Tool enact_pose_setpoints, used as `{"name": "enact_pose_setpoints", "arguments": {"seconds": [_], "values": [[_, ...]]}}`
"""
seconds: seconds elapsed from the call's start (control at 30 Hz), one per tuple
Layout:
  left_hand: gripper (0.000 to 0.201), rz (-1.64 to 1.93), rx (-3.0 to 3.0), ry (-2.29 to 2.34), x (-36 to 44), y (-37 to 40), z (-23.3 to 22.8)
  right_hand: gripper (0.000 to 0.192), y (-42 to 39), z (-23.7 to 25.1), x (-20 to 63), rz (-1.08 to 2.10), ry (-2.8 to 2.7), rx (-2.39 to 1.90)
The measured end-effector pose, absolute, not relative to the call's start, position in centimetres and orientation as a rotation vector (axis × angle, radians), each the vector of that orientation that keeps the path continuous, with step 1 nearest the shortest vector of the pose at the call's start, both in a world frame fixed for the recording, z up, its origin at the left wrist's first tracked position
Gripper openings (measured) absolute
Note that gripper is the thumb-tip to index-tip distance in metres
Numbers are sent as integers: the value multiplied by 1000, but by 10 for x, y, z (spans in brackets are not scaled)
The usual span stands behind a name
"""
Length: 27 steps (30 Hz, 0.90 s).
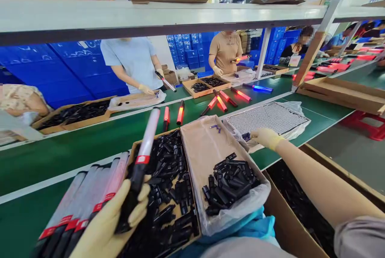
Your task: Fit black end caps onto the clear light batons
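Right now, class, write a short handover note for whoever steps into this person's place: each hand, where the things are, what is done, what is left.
Left hand: gloved, fingers shut on an unlit baton, held upright.
Right hand: gloved, reaching to the tray of small parts; whether it holds one cannot be told.
Unlit batons lie stacked at the left; black caps sit in the lined box.
Done: lit batons lie on the belt.
Left: the stacked batons.

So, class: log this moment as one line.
left hand: holds black-handled white baton | right hand: at grey studded tray | cardboard box: black caps
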<state>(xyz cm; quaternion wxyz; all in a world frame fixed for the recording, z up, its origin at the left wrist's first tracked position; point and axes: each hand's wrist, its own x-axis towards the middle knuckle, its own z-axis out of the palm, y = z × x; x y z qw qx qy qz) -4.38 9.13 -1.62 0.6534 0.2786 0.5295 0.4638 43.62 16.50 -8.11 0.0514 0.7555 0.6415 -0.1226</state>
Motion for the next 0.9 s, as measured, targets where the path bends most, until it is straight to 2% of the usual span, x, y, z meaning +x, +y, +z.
{"name": "enact_pose_setpoints", "arguments": {"seconds": [0.17, 0.33, 0.53, 0.6, 0.7, 0.73, 0.77, 0.9], "values": [[29, 928, 551, 1011, 21, 88, -26, 33, 184, -89, 417, -386, 1923, 2089], [27, 848, 533, 935, 48, 72, -29, 32, 184, -81, 414, -365, 1878, 2079], [25, 780, 485, 794, 58, 58, -28, 27, 119, -53, 402, -282, 2175, 2258], [25, 782, 468, 768, 63, 54, -32, 23, 84, -49, 377, -532, 2536, 2327], [25, 794, 442, 704, 73, 50, -43, 17, 39, -45, 326, -1243, 3070, 2232], [25, 802, 432, 679, 76, 49, -47, 15, 29, -44, 309, -1305, 3161, 2159], [24, 807, 427, 652, 78, 47, -50, 11, 21, -42, 294, -1235, 3249, 2075], [23, 836, 436, 602, 77, 41, -58, 9, 18, -40, 257, -465, 3485, 1755]]}}
